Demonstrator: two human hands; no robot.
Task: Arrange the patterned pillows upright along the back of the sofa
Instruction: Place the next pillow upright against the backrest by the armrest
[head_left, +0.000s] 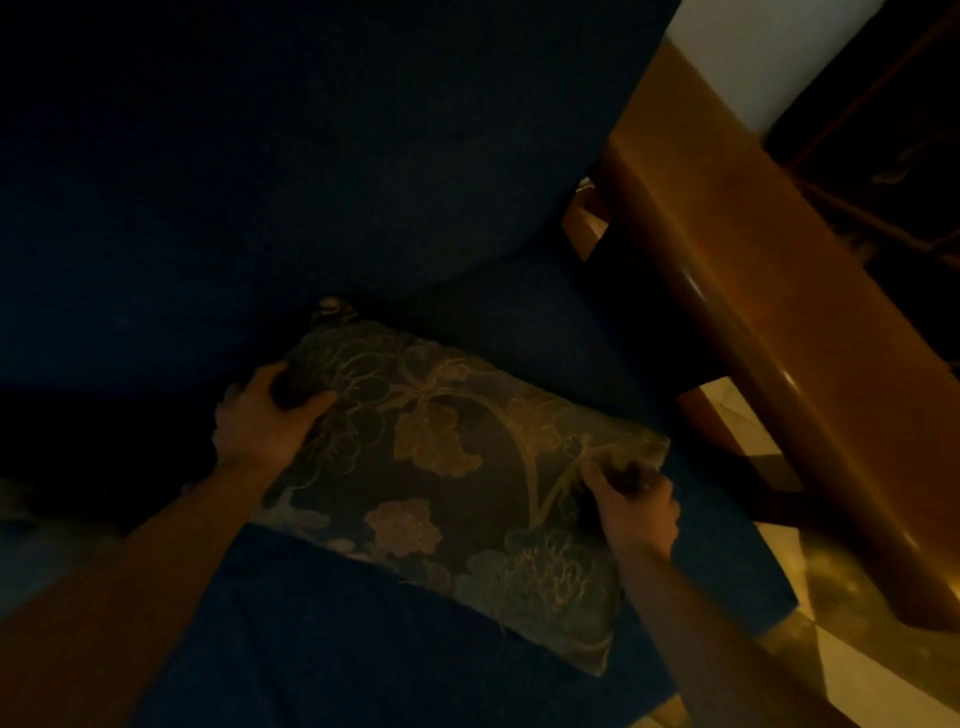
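Note:
A dark patterned pillow (447, 467) with gold leaf and flower embroidery lies on the blue sofa seat (322, 649), its far corner close to the sofa back (311, 156). My left hand (260, 421) grips the pillow's left edge, thumb on top. My right hand (636, 506) pinches the pillow's right corner. The pillow looks tilted, far edge toward the backrest; the dim light hides whether it leans on it.
A polished wooden armrest (753, 312) runs diagonally along the sofa's right side. Pale floor tiles (857, 675) show at the lower right. A white wall (753, 52) is at the top right. A dim shape (31, 514) lies at the left edge.

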